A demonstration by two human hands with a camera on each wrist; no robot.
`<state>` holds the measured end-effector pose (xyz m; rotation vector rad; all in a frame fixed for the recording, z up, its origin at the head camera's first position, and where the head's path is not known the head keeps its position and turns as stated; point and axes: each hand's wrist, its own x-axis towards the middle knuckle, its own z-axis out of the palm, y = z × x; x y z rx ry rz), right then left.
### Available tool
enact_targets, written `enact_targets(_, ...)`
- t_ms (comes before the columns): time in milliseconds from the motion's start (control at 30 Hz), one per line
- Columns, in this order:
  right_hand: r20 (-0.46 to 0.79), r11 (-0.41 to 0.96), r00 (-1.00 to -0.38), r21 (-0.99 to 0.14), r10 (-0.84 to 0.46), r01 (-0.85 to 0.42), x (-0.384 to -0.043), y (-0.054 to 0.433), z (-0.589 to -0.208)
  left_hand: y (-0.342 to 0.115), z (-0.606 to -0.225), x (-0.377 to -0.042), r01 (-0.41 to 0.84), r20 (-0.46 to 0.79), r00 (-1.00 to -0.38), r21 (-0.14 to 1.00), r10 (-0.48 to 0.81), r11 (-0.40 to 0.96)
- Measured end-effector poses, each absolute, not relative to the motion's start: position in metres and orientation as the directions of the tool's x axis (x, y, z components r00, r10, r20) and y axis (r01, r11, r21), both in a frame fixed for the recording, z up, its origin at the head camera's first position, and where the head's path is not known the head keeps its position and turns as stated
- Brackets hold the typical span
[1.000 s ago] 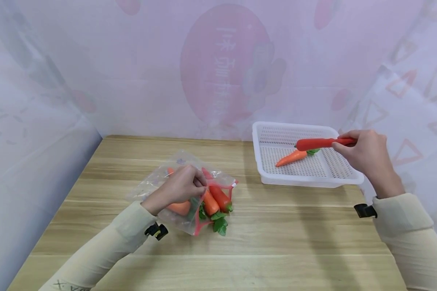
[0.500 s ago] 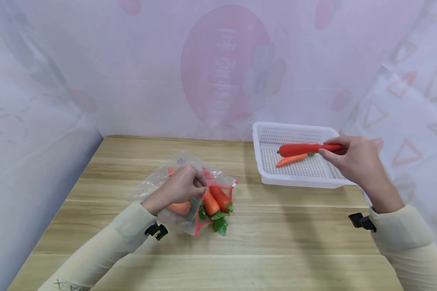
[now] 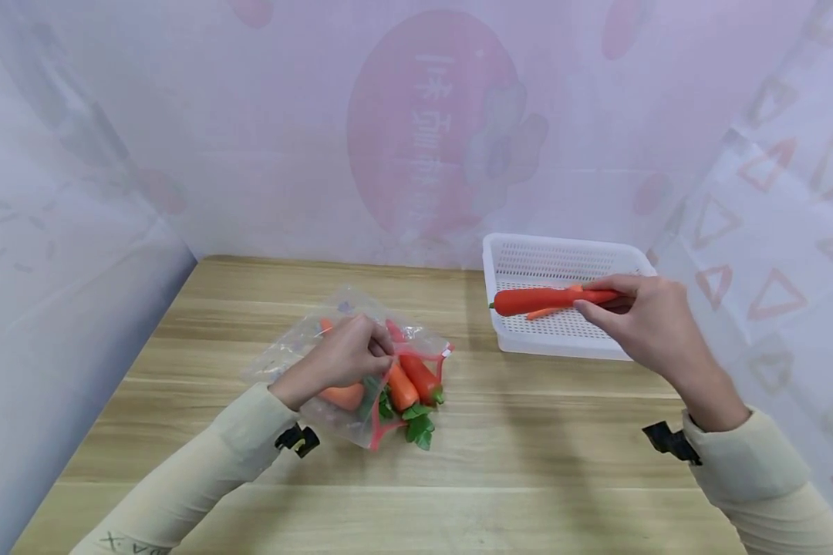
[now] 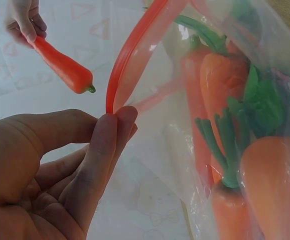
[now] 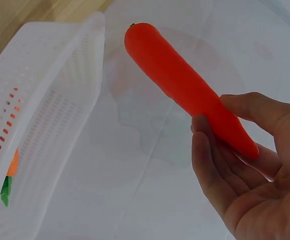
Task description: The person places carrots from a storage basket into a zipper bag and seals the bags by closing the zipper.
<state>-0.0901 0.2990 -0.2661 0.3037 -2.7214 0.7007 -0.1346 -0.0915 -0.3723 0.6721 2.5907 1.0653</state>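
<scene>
My left hand (image 3: 343, 356) pinches the red zip edge (image 4: 130, 55) of a clear zip-lock bag (image 3: 288, 351) between thumb and fingers. Inside the bag lie several carrots (image 4: 272, 180) with green tops and a red chili pepper (image 3: 422, 380), whose stem end shows at the mouth. Beside it a carrot (image 3: 403, 388) pokes its leaves out of the opening. My right hand (image 3: 655, 327) holds another red chili pepper (image 5: 177, 77) by its narrow tip, in the air. In the head view the pepper overlaps the white basket, its green stem pointing left.
The white perforated basket (image 3: 562, 344) stands on the wooden table (image 3: 458, 462) at the back right. One carrot (image 3: 541, 314) lies in it, partly hidden behind the held pepper. Printed cloth walls (image 3: 271, 139) enclose the back and both sides.
My right hand has carried the red chili pepper leftward and nearer to me, from over the basket's right side toward its front left. My left hand and the bag stay in place.
</scene>
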Motion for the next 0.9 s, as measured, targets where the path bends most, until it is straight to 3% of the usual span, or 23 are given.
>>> enact_targets(567,0.291,0.788,-0.937,-0.523,-0.192,-0.324,-0.073,0.261,-0.287,-0.093,-0.371,-0.136,0.295,-0.078,-0.866,0.718,0.494,0.63)
enact_targets(900,0.163,0.736,-0.972,-0.634,-0.172,-0.236,-0.058,0.246,-0.31,-0.094,-0.373,-0.135,0.313,-0.058,-0.862,0.722,0.504,0.617)
